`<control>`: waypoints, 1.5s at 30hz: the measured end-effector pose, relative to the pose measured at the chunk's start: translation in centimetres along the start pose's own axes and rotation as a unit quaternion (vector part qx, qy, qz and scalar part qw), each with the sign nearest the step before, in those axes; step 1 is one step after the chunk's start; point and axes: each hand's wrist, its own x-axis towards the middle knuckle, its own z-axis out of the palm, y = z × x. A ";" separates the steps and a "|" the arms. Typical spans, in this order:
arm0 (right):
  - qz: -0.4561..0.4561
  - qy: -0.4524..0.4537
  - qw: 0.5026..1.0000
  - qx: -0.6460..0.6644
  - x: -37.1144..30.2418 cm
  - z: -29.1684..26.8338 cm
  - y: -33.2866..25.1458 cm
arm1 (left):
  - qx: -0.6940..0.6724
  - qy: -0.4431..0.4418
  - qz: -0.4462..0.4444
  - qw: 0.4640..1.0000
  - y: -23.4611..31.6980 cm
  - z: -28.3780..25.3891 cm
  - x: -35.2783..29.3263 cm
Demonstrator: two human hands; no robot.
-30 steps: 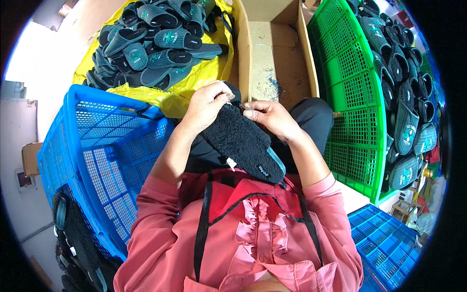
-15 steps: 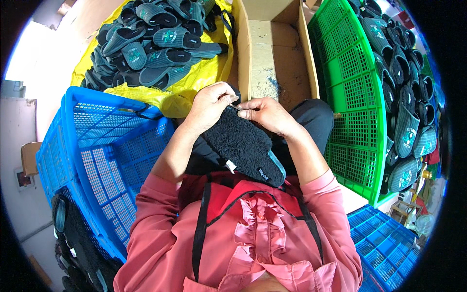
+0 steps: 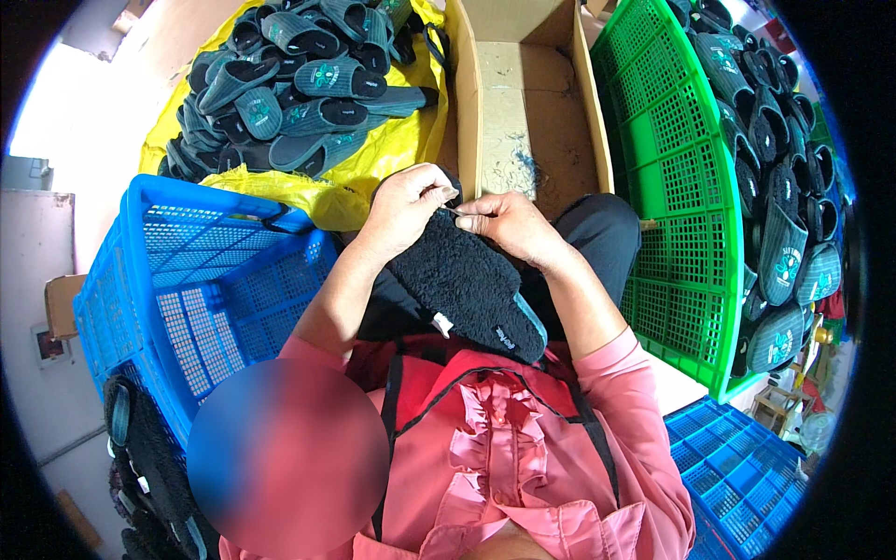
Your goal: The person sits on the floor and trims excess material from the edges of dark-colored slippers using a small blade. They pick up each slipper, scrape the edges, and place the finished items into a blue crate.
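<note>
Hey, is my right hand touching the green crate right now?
Apart. The head view shows your right hand clear of the green crate, with your dark-trousered knee visible between them.

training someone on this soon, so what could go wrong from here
The black fleecy piece could swing or slip, as its near end has no hand on it. The left hand and right hand are close together at its far end, so they might get in each other's way. Its white tag sticks out and may snag.
</note>
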 end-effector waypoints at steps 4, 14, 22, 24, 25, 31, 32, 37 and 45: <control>-0.018 0.020 0.990 0.139 -0.8 0.6 1.9 | 0.046 0.009 -0.015 0.999 0.8 0.2 1.5; 0.001 -0.043 0.962 0.271 -4.1 1.5 4.0 | 0.294 -0.078 0.107 0.946 0.7 7.3 12.9; 0.014 0.004 0.949 0.314 -4.6 0.9 5.4 | 0.270 -0.117 -0.004 0.956 3.9 5.7 14.9; -0.002 0.049 0.948 0.314 -4.4 0.9 5.2 | 0.197 -0.089 0.077 0.973 2.3 3.1 14.5; -0.012 0.054 0.923 0.382 -5.3 0.2 4.1 | 0.140 -0.066 0.028 0.988 1.7 2.0 13.6; -0.040 0.173 0.824 0.539 -5.0 -1.5 5.6 | -0.280 -0.048 -0.243 0.928 1.1 -1.7 6.9; -0.045 0.178 0.817 0.546 -4.8 -1.5 5.8 | -0.328 -0.071 -0.256 0.907 1.2 -1.3 5.3; -0.070 0.195 0.808 0.551 -4.4 -0.5 6.0 | -0.382 -0.159 -0.224 0.882 4.9 2.6 0.1; -0.021 0.275 0.853 0.443 -5.3 -0.1 5.8 | 0.125 -0.142 -0.073 0.979 9.6 -0.7 0.1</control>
